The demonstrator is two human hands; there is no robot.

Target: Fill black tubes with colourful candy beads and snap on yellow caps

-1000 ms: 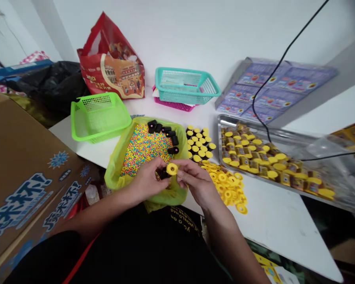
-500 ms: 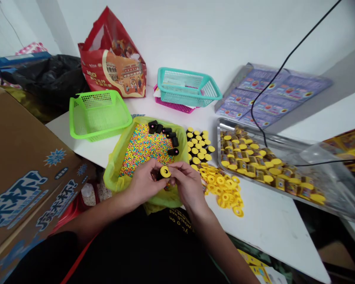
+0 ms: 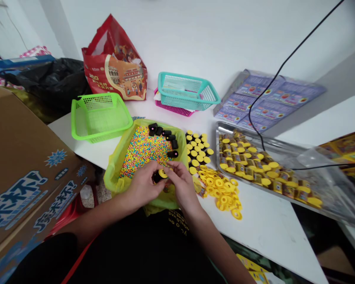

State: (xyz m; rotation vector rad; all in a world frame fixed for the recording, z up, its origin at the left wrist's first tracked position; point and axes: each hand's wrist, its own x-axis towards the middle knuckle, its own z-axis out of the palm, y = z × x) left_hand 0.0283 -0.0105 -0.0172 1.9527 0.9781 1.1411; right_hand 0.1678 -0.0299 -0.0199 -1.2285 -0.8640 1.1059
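Observation:
My left hand (image 3: 144,182) is closed around a small black container (image 3: 157,176) with a yellow ring-shaped lid (image 3: 162,173) on top. The fingers of my right hand (image 3: 182,182) are pinched at the lid's right edge, partly hiding it. Both hands are over the near edge of a basket (image 3: 108,175) lined with yellow plastic. Small multicoloured candy balls (image 3: 144,150) fill much of it, and several black containers (image 3: 173,144) lie along its far right side. Beyond my right hand are loose yellow ring lids (image 3: 221,187) in a pile.
Yellow-topped black containers (image 3: 198,148) stand right of the basket. A metal tray (image 3: 217,138) holds rows of wrapped, yellow-topped pieces. Green (image 3: 100,118) and teal (image 3: 186,88) baskets, a red bag (image 3: 115,67) and purple boxes (image 3: 260,100) stand behind. A black cable (image 3: 251,114) hangs over the tray. Cartons (image 3: 32,177) are at left.
The lidded container has tipped and shifted slightly left and down in my left hand, showing more of its black side. My right fingers remain at the lid. The view has shifted slightly.

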